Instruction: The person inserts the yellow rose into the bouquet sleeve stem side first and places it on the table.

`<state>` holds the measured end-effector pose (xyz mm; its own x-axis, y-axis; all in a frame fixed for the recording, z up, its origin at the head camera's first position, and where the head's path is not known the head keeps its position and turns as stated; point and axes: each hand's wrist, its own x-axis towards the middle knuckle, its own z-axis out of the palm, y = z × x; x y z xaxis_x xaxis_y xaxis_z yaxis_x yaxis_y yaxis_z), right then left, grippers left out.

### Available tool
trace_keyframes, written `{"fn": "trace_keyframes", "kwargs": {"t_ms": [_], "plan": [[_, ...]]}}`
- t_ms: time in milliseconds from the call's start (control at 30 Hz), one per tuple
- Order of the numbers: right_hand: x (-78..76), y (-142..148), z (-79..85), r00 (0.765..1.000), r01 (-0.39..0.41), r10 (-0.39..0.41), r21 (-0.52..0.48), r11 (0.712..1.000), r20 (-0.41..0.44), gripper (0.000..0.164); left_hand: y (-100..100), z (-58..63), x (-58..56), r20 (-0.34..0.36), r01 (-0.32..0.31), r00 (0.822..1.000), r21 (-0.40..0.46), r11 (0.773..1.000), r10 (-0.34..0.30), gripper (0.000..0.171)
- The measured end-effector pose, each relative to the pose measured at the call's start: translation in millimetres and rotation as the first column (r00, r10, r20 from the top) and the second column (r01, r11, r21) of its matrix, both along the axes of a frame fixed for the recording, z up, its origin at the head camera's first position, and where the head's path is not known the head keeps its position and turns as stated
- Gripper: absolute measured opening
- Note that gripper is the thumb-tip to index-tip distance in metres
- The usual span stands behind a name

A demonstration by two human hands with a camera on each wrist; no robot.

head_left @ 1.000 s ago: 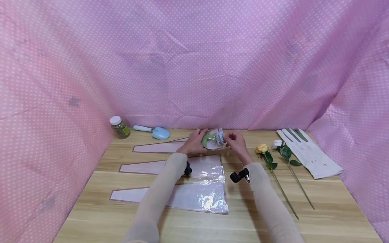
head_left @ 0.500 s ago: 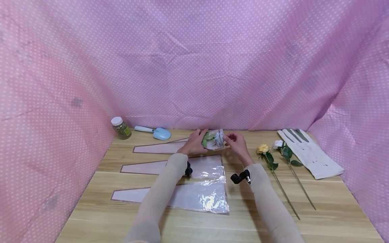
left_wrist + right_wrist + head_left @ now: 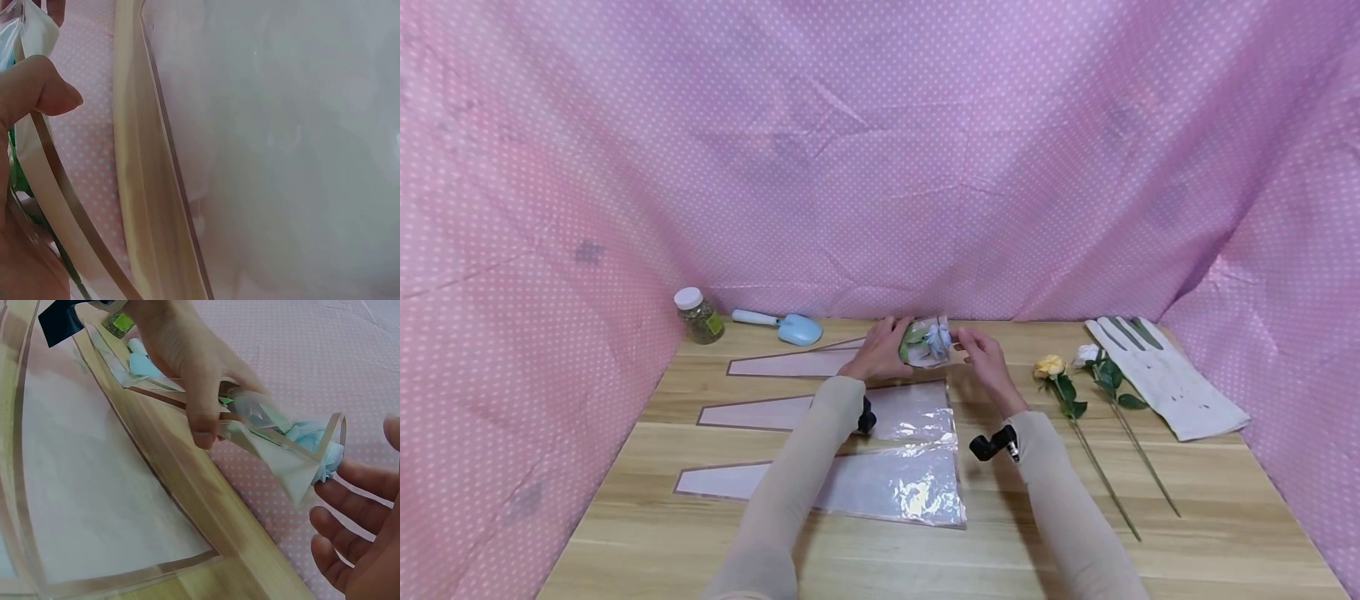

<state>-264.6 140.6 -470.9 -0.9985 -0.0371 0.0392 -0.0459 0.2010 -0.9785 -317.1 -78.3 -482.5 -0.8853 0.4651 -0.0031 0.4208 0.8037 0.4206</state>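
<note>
My left hand (image 3: 880, 352) grips a clear flower sleeve with a white panel (image 3: 280, 467) and brown edging, raised over the table's far side. Inside it sits a light blue flower (image 3: 309, 434) with green leaves, its head at the sleeve's wide mouth. In the left wrist view the thumb (image 3: 47, 87) lies over the sleeve's edge (image 3: 65, 187). My right hand (image 3: 987, 360) is at the mouth, fingers loosely bent and fingertips (image 3: 334, 487) touching the blue flower, with the thumb held apart. Most of the stem is hidden by the left hand.
More flower sleeves (image 3: 887, 483) lie flat in front. A jar with a white lid (image 3: 698, 315) and a light blue trowel (image 3: 797, 330) stand back left. At right are a yellow rose (image 3: 1049, 367), a white rose (image 3: 1086, 356) and a white glove (image 3: 1180, 387). Pink dotted cloth surrounds the table.
My right fingers have drawn slightly back and spread from the sleeve's mouth. The blue flower shows more plainly in the sleeve. My left hand keeps nearly the same place.
</note>
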Motion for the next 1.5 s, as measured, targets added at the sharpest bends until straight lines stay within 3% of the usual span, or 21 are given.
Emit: {"fn": "trace_keyframes", "kwargs": {"t_ms": [233, 733, 1133, 1267, 1400, 1500], "plan": [[2.0, -3.9, -3.3, 1.000, -0.024, 0.024, 0.017, 1.000, 0.012, 0.048, -0.8, 1.5, 0.1, -0.001, 0.003, 1.000, -0.004, 1.000, -0.003, 0.103], [3.8, -6.3, -9.8, 0.990, -0.091, 0.105, 0.151, 0.984, -0.091, 0.048, -1.5, 6.2, 1.5, -0.037, 0.019, 0.999, 0.011, 1.000, -0.018, 0.101], [6.9, -10.1, -12.3, 0.991, -0.114, 0.120, 0.097, 0.989, -0.055, 0.056, -0.3, 6.6, 1.3, -0.051, 0.022, 0.998, -0.007, 1.000, -0.023, 0.100], [13.1, -12.7, -0.7, 0.990, -0.130, 0.135, 0.106, 0.986, -0.038, 0.058, -0.4, 6.5, 1.1, -0.047, 0.017, 0.999, -0.012, 1.000, -0.018, 0.099], [12.9, -12.1, -3.8, 0.988, -0.142, 0.147, 0.096, 0.985, -0.048, 0.059, -1.3, 6.8, 0.5, -0.040, 0.005, 0.999, -0.018, 1.000, -0.006, 0.099], [6.9, -9.7, -15.9, 0.987, -0.140, 0.145, 0.079, 0.987, -0.066, 0.055, -2.0, 6.4, -0.1, -0.034, -0.008, 0.999, -0.026, 1.000, 0.007, 0.100]]}}
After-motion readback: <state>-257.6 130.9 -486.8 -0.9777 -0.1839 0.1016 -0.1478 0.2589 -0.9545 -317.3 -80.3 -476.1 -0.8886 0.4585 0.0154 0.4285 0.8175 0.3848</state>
